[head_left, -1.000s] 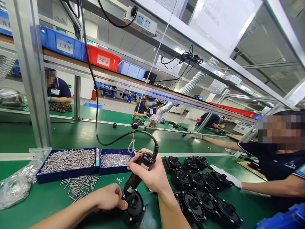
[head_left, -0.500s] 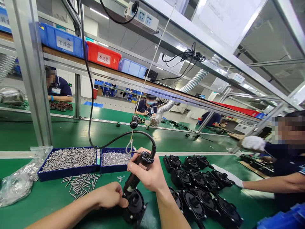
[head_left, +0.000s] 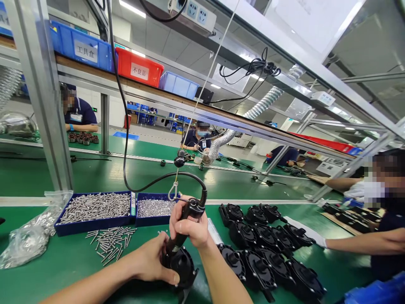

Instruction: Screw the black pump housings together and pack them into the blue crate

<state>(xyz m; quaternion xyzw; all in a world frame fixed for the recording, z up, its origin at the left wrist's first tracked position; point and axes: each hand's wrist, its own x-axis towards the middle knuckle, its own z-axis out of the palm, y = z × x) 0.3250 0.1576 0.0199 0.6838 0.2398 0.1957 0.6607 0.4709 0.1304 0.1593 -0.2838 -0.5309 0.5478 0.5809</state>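
My right hand (head_left: 190, 223) is wrapped round a black electric screwdriver (head_left: 177, 240), which tilts down onto a round black housing (head_left: 183, 267). A cable and a hook hang at the tool's top end. My left hand (head_left: 155, 261) grips the left side of that housing, its thumb lying on the front; the fingers behind are partly hidden. The tool's tip is hidden behind my left hand. Loose long screws (head_left: 112, 242) lie left of my hands, in front of a blue tray of screws (head_left: 95, 226) and a blue tray of small nuts (head_left: 153, 220).
Several black housings (head_left: 264, 236) stand in rows at the right. A co-worker's gloved hand (head_left: 321, 240) touches a housing there. A plastic bag of small metal parts (head_left: 27, 245) lies at the far left. A shelf with blue and red bins (head_left: 139, 67) runs overhead.
My left hand has moved up and round the housing, its thumb now further over the front. The co-worker's other gloved hand has moved to the right. The view has shifted slightly.
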